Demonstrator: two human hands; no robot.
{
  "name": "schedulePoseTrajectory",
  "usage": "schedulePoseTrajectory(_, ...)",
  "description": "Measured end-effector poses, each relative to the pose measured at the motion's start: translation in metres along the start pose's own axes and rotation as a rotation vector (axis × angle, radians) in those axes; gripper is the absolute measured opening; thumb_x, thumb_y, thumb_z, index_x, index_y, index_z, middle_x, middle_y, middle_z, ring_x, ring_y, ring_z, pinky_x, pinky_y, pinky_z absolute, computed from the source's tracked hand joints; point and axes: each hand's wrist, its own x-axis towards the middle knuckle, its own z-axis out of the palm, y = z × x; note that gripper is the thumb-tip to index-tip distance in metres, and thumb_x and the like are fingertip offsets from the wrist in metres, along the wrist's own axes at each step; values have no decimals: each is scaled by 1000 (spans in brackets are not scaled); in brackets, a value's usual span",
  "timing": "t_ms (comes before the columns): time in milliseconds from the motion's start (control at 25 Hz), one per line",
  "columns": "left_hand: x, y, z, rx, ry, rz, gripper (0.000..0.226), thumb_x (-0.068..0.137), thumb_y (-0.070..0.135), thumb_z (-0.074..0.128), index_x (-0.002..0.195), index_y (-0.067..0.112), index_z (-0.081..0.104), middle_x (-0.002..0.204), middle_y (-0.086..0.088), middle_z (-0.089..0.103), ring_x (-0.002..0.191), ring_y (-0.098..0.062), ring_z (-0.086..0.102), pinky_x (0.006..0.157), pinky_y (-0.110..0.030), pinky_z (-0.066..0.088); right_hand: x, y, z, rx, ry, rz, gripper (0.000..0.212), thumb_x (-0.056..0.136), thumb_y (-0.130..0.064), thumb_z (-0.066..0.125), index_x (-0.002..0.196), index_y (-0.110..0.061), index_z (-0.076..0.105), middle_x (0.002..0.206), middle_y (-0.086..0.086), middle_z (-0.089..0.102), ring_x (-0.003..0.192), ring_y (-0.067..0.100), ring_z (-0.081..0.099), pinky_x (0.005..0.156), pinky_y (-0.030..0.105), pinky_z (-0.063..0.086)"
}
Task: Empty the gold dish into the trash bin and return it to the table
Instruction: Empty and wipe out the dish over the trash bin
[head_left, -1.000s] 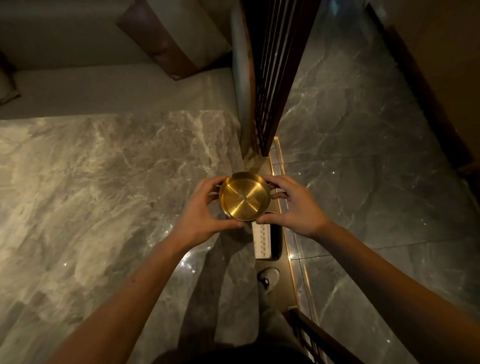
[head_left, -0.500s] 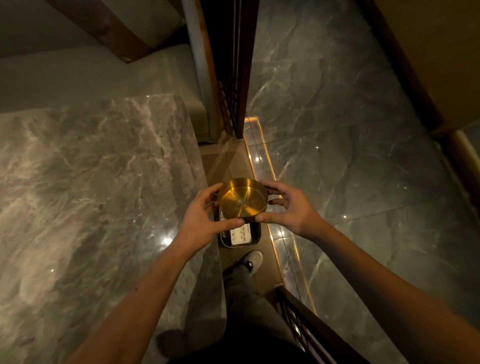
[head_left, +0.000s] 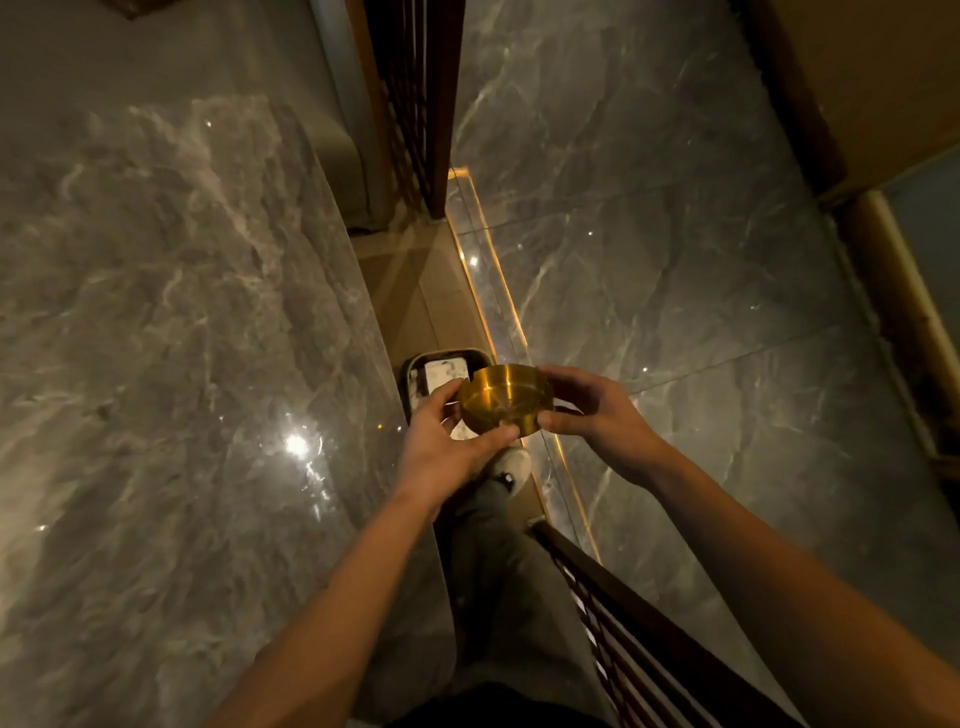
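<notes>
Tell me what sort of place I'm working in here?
Probably a lounge or restaurant booth, dimly lit. A polished grey marble table, a matching marble floor with a glowing light strip, and a dark slatted wooden screen suggest it.

Dark slatted screen (head_left: 415, 93) stands beside the glossy marble floor (head_left: 649, 208)

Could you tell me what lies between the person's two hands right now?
The gold dish, tipped over, sits between the left hand and right hand, above the trash bin, per the head view.
</notes>
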Motion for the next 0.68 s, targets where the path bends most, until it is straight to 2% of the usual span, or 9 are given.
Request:
schedulePoseTrajectory(80,10,-14,12,-23,39,-33,97,64,21,92,147,22,42,144,1,52,132,-16,52,111,-43,45,15,19,-9,32,-26,33,52,68,-13,76,118,-22,63,117,-2,67,111,7,65,85,21,55)
schedulePoseTrajectory(160,26,-29,26,-47,75,-81,88,68,15,89,143,24,45,135,6,57,126,-11,54,106,-33,49,35,41,-18,64,-69,67,50,71,-8,75,118,-21,63,117,-2,67,113,9,64,88,24,55)
schedulePoseTrajectory(240,42,-42,35,-101,95,-111,71,72,8,86,127,36,51,118,17,60,112,0,58,88,-16,53,56,63,-27,61,-92,100,52,75,-4,74,123,-17,61,122,1,66,118,12,61,92,27,52)
schedulePoseTrajectory(280,51,-48,40,-128,102,-124,64,73,7,84,119,39,52,114,18,61,109,1,59,83,-13,52,67,74,-31,61,-99,121,55,76,-5,75,127,-15,59,125,3,65,121,14,59,95,29,51)
schedulePoseTrajectory(400,77,-72,58,-230,160,-213,52,75,8,83,122,23,64,118,5,69,115,-12,63,87,-17,52,100,104,-44,66,-159,170,64,73,-17,79,132,-9,57,130,9,64,126,21,57,105,39,46)
schedulePoseTrajectory(480,95,-88,69,-281,220,-286,54,75,9,83,125,14,65,121,-2,70,118,-17,63,93,-24,54,119,123,-50,57,-192,206,60,75,-18,80,130,-9,59,129,10,65,125,24,57,108,42,43)
schedulePoseTrajectory(560,114,-107,76,-323,255,-339,56,73,10,85,125,14,65,126,-7,69,122,-22,62,105,-40,51,138,141,-56,50,-222,240,47,81,-9,74,126,-9,62,126,13,66,122,23,59,106,39,45)
schedulePoseTrajectory(680,139,-130,79,-339,270,-401,51,73,7,85,119,16,67,128,-9,68,124,-26,61,109,-46,47,159,164,-60,26,-289,248,39,85,-1,67,123,-6,62,122,15,67,111,14,65,91,24,51)
